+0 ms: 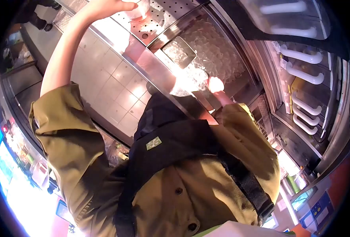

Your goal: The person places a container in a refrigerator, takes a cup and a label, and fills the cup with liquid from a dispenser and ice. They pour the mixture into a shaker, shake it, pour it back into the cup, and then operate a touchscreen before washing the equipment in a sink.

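At the top edge, my left hand point(110, 7) is closed round a pale cup point(137, 11) over a perforated metal surface point(155, 21). The cup is partly cut off by the frame. My right hand point(215, 85) is a closed fist at the near side of a metal bin of ice point(218, 47). Glare washes out that hand, and a bright, clear shape beside it blends with the ice, so what it grips is unclear. A square, clear container point(179, 52) lies in the ice to the left of my right hand.
A steel counter edge point(143, 73) runs diagonally past my body. White curved handles point(307, 75) line the right side. Tiled floor point(111, 81) shows at the left, with a person's dark shoe point(48, 27) at the upper left.
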`<state>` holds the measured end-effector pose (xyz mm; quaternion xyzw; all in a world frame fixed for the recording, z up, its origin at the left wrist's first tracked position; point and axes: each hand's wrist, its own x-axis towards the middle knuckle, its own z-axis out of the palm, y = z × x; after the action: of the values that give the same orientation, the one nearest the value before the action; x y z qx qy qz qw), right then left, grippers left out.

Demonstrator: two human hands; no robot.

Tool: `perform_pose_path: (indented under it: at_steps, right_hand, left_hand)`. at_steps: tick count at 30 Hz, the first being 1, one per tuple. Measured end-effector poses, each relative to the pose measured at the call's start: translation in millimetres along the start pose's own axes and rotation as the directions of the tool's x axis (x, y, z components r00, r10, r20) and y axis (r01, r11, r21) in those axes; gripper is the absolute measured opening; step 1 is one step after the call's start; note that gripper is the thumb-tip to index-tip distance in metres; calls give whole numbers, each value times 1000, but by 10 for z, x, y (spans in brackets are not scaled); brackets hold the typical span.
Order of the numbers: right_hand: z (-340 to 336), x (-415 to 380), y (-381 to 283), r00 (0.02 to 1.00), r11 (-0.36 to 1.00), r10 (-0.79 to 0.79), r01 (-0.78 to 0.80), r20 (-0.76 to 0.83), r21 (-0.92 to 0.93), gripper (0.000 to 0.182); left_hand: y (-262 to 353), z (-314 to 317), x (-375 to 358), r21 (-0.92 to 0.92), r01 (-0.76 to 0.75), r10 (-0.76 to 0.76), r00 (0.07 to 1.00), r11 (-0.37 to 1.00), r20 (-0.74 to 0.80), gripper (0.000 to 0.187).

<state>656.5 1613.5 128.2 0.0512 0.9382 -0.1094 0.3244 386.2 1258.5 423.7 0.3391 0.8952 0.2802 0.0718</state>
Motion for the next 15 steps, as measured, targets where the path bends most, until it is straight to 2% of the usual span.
perform_pose_path:
  at_steps: [3, 4, 6, 9, 10, 11, 13, 14, 15]
  right_hand:
    - [359, 16, 459, 986, 990, -8, 31, -166, 138, 32]
    - [299, -18, 532, 987, 980, -4, 36, -160, 197, 32]
    - [90, -110, 628, 997, 931, -21, 47, -76, 362, 30]
    - [-476, -349, 519, 995, 808, -62, 5, 77, 590, 28]
    - [-634, -418, 463, 990, 764, -76, -17, 117, 645, 28]
    - [-795, -454, 396, 988, 734, -91, -18, 125, 679, 27]
    - [-1110, -481, 217, 987, 677, -120, 1, 109, 736, 26]
    - [-1269, -477, 97, 988, 655, -128, 20, 85, 756, 25]
    - [-1395, -496, -13, 991, 638, -128, 48, 44, 768, 25]
  left_hand:
    - [-151, -22, 20, -30, -32, 34, 996, 999, 87, 95]
    - [-187, -23, 29, -24, -33, 36, 992, 999, 125, 94]
    - [-117, -95, 33, -15, -7, 10, 980, 1000, 199, 86]
    - [-169, -109, 32, 16, 25, -28, 973, 1000, 229, 85]
    - [-243, -97, 21, 6, -34, 32, 977, 999, 210, 77]
    - [-318, -45, 32, -209, 18, 14, 989, 978, 149, 73]
    - [-475, 114, 69, -613, 67, -50, 998, 787, 45, 68]
    - [-527, 229, 96, -578, 56, -109, 992, 814, -58, 56]
    - [-564, 317, 137, -504, 47, -148, 976, 862, -163, 54]
